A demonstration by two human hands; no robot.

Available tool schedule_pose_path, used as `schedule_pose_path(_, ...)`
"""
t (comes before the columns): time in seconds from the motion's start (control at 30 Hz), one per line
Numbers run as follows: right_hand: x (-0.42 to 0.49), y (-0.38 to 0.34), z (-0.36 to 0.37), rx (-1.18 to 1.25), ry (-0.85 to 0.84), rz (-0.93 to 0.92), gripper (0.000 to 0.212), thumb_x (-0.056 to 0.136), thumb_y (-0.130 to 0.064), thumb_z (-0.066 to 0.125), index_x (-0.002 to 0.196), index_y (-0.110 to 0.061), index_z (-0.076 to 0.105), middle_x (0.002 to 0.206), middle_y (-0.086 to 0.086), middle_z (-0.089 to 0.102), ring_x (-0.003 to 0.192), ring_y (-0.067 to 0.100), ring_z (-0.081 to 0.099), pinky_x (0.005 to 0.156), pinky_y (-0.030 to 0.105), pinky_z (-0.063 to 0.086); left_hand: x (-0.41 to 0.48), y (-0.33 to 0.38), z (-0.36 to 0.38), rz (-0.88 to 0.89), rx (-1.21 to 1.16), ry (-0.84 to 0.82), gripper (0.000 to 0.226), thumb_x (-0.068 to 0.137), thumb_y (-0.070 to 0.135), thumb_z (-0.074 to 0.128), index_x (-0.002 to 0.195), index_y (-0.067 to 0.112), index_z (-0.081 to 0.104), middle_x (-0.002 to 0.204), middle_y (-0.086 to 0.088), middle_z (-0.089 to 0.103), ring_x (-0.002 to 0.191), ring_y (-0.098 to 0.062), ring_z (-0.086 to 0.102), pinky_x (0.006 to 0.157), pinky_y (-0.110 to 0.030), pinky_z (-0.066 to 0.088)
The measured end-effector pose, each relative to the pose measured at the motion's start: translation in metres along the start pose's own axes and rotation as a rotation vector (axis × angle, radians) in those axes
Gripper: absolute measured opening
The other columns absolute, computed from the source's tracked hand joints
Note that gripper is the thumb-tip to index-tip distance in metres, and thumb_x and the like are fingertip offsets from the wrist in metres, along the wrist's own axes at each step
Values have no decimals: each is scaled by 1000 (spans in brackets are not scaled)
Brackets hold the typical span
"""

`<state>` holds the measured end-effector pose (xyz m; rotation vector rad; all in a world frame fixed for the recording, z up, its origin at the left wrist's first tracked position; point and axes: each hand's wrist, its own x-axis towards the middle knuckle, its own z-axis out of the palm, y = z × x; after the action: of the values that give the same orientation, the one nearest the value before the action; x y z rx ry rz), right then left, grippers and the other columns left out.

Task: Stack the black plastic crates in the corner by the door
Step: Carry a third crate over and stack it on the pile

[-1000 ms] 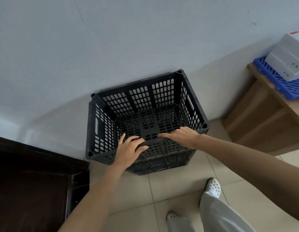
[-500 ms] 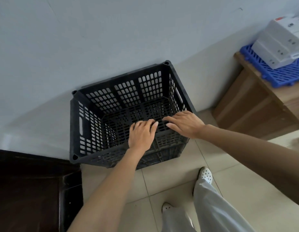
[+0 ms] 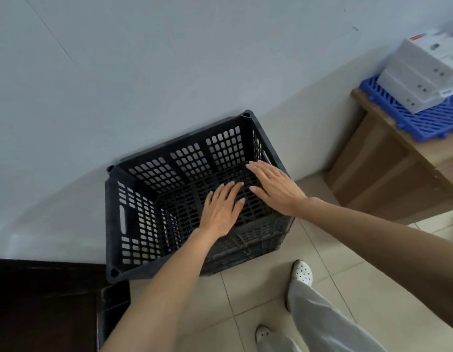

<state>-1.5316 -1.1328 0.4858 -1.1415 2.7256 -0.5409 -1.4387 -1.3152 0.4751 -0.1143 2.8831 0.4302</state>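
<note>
A black plastic crate (image 3: 134,214) with perforated walls stands against the pale wall, beside the dark door (image 3: 42,306). Under its front wall a second black crate (image 3: 245,247) shows, so the top one sits stacked on it. My left hand (image 3: 221,209) hovers flat over the crate's open inside, fingers spread and holding nothing. My right hand (image 3: 273,186) is just to its right, also flat and spread, above the crate's right side. Whether either palm touches the crate I cannot tell.
A wooden cabinet (image 3: 388,174) stands to the right, carrying a blue plastic grid (image 3: 423,120) and stacked white boxes (image 3: 423,72). My legs and white shoes (image 3: 303,273) are on the tiled floor in front of the crate.
Both hands have left the crate's near rim and moved forward over its inside, fingers now spread flat. The view has shifted, so the crate appears lower in the frame.
</note>
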Motion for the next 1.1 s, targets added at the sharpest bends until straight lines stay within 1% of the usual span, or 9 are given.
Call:
schedule_pose_path(0.07, 19, 10, -7, 78, 76, 173, 63, 102, -28, 38, 156, -13, 8, 163, 3, 10, 151, 19, 5, 123, 40, 14, 33, 9, -15, 61, -27, 134, 53, 106, 40, 28, 156, 27, 19, 163, 0, 23, 151, -18, 20, 122, -41, 23)
schedule_pose_path(0.17, 45, 29, -11, 94, 16, 324, 73, 99, -20, 39, 155, -10, -7, 164, 7, -6, 151, 21, -5, 122, 36, 5, 85, 27, -36, 121, -60, 246, 56, 104, 14, 39, 156, 20, 19, 162, -4, 25, 149, -18, 26, 118, -36, 34)
schedule_pose_path(0.3, 70, 46, -5, 144, -25, 360, 78, 99, -20, 40, 154, -10, -15, 163, 6, -11, 151, 20, -5, 123, 37, 6, 152, 30, -53, 172, 53, 181, 84, 91, -10, 45, 159, 19, 5, 167, -3, 7, 154, -21, 7, 124, -37, 22)
schedule_pose_path(0.47, 76, 50, 0, 240, 8, 385, 83, 97, -20, 48, 155, -16, -12, 163, 4, 8, 149, 20, 17, 119, 41, 25, 194, 16, -52, 292, 291, 46, 104, 81, -16, 49, 157, 19, -13, 165, -2, -18, 153, -25, -14, 126, -45, 2)
schedule_pose_path(0.6, 78, 51, 3, 215, 44, 367, 88, 94, -20, 52, 154, -19, -12, 162, 6, 15, 145, 22, 28, 116, 38, 31, 202, 8, -43, 302, 262, 15, 117, 73, -23, 44, 152, 26, -26, 161, 4, -30, 150, -25, -24, 122, -53, -7)
schedule_pose_path(0.77, 77, 50, 2, 212, 59, 380, 92, 92, -14, 51, 152, -28, -18, 161, 3, 17, 141, 24, 34, 103, 39, 44, 204, 11, -45, 281, 229, -58, 116, 75, -20, 43, 151, 29, -29, 160, 7, -33, 148, -25, -28, 121, -57, -7)
schedule_pose_path(0.87, 77, 52, -1, 190, 11, 362, 92, 91, -16, 50, 153, -25, -17, 162, 4, 13, 144, 26, 28, 107, 42, 40, 199, 14, -53, 292, 227, -57, 112, 76, -19, 45, 154, 27, -22, 162, 6, -28, 149, -26, -26, 123, -55, -4)
schedule_pose_path(1.0, 77, 46, -5, 33, -6, 375, 88, 92, -24, 49, 154, -17, -12, 164, 6, 2, 150, 26, 11, 118, 46, 25, 162, -8, -53, 210, 64, 120, 102, 84, -15, 46, 156, 25, -14, 165, 6, -20, 153, -20, -15, 126, -46, 7)
schedule_pose_path(1.1, 94, 28, -11, -122, 27, 192, 88, 89, -17, 51, 156, -20, -7, 164, 5, -1, 151, 25, 3, 122, 43, 16, 110, -71, -56, 217, 114, 139, 94, 88, -8, 46, 157, 24, -9, 166, 6, -12, 154, -18, -10, 126, -40, 8)
